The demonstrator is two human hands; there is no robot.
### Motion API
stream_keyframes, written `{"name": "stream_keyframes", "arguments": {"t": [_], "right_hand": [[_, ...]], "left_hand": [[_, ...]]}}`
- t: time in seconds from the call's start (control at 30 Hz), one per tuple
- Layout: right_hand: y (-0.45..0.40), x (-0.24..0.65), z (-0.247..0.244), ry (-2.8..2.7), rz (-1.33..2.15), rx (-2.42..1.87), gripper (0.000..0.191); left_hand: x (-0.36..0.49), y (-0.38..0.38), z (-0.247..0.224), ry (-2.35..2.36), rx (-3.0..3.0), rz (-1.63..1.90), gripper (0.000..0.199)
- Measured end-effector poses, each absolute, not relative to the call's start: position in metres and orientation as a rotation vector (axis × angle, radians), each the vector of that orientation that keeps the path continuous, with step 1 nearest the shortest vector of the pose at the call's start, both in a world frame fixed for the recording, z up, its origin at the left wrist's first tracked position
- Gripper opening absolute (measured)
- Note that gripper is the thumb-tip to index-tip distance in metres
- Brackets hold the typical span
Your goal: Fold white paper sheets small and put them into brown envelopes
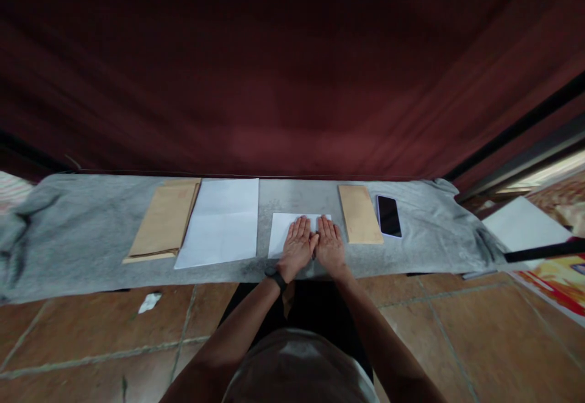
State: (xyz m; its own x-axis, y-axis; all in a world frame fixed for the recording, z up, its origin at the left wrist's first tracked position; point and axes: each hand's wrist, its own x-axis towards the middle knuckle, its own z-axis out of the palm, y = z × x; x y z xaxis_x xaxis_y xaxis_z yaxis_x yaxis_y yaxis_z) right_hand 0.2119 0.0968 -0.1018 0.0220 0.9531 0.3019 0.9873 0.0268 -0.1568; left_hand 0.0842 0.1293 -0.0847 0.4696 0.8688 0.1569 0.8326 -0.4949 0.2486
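A folded white sheet of paper (276,236) lies flat on the grey cloth before me, partly covered by both palms. My left hand (299,246), with a dark band at the wrist, presses on its middle with fingers stretched out. Beside it my right hand (329,244) lies flat over the sheet's right side, fingers also extended. The thumbs meet or nearly meet. To the left rests a larger stack of white paper (222,223). Right of my hands is a brown envelope (361,214).
Several brown envelopes (162,217) are stacked at the left. A phone (389,216) lies beside the right-hand envelope. Grey cloth (434,232) covers the narrow table. A dark red curtain (274,86) hangs behind it. A white scrap (149,302) lies on the tiled floor.
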Motion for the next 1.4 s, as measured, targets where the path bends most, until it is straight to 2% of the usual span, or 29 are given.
{"name": "stream_keyframes", "arguments": {"t": [0.4,0.77,1.0,1.4], "right_hand": [[0.098,0.213,-0.107,-1.955,-0.184,-1.961,0.058],[0.107,0.198,-0.102,-1.898,-0.148,-1.986,0.053],[0.115,0.172,-0.100,-2.049,-0.045,-1.874,0.048],[0.093,0.213,-0.109,-1.959,-0.154,-1.941,0.056]], "left_hand": [[0.040,0.144,-0.095,1.701,2.540,0.439,0.069],[0.031,0.141,-0.096,1.811,2.486,0.450,0.066],[0.031,0.141,-0.092,1.788,2.492,0.415,0.059],[0.033,0.139,-0.089,1.792,2.445,0.391,0.063]]}}
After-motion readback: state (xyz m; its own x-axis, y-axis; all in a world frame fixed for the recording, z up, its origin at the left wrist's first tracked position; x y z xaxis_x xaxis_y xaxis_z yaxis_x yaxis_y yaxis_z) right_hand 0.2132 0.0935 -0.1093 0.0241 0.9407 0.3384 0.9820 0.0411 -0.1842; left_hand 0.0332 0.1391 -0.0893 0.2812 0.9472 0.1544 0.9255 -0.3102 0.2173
